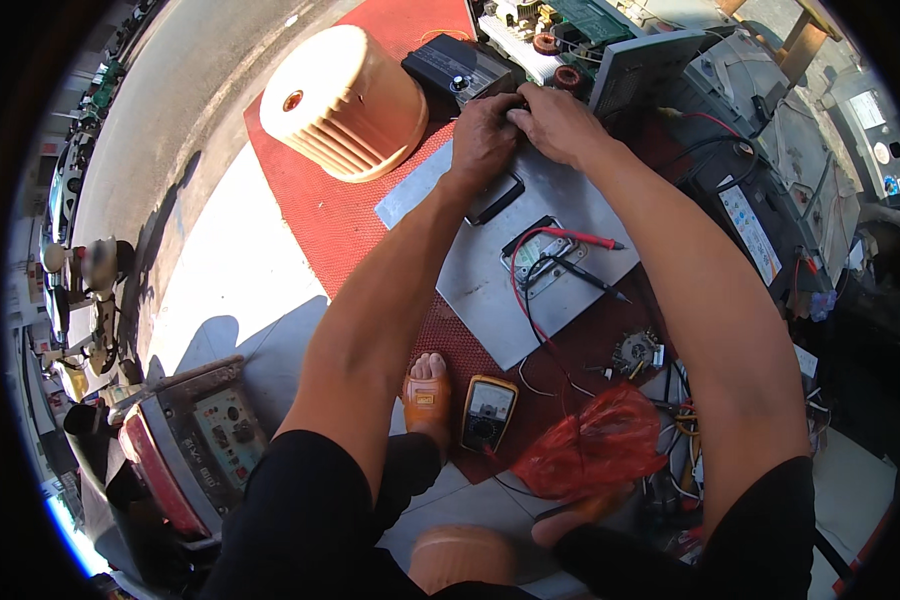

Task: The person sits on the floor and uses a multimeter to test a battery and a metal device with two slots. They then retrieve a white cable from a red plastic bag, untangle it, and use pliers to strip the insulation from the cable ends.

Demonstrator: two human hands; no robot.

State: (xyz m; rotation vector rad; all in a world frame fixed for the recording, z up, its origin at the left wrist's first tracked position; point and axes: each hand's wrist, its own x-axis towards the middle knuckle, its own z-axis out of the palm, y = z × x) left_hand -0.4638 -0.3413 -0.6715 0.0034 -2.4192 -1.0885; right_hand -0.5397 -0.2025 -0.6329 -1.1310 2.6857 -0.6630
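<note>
- Head view, L to R: bare concrete floor [220, 270] open at left; red mat [320, 220] edge runs diagonally.
- 1 ribbed fan wheel [345, 100], clear of hands.
- Left hand [482, 135] and right hand [560, 122] curled, touching, gripping small dark part [515, 108] at metal panel [490, 290] far edge.
- 2 probes [580, 255] on panel; 1 yellow multimeter [488, 412] near foot.

Bright sun falls hard across the pale concrete floor [220, 270], throwing sharp shadows at the left. A red textured mat [320, 210] covers the middle of the ground. Grey pavement [180, 90] curves along the upper left, and dark clutter crowds the right edge.
</note>
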